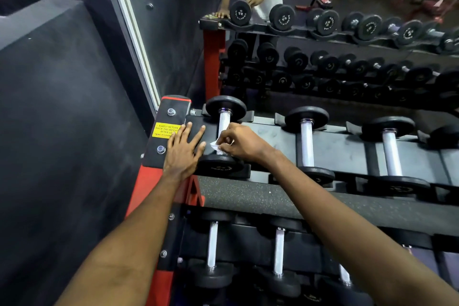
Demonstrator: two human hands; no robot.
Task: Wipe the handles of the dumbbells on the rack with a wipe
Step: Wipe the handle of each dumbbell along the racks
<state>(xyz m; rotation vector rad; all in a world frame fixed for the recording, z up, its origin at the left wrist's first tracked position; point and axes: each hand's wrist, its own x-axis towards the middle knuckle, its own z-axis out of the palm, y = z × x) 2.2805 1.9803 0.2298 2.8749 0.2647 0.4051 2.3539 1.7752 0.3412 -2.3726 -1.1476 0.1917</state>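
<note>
The leftmost dumbbell on the top shelf has a bright metal handle (pixel 223 119) between two black round heads. My right hand (pixel 242 143) curls around the near part of that handle and pinches a small white wipe (pixel 215 146) against it. My left hand (pixel 184 148) lies flat with straight fingers on the black end plate of the rack (pixel 159 156), just left of that dumbbell. Two more dumbbells with silver handles, the second dumbbell (pixel 307 143) and the third dumbbell (pixel 392 151), lie to the right on the same shelf.
A lower shelf holds more dumbbells (pixel 213 246). A wall mirror (pixel 323 52) behind the rack reflects the rack and a person. A red rack post with a yellow sticker (pixel 165 129) stands at the left, beside a dark wall (pixel 62 107).
</note>
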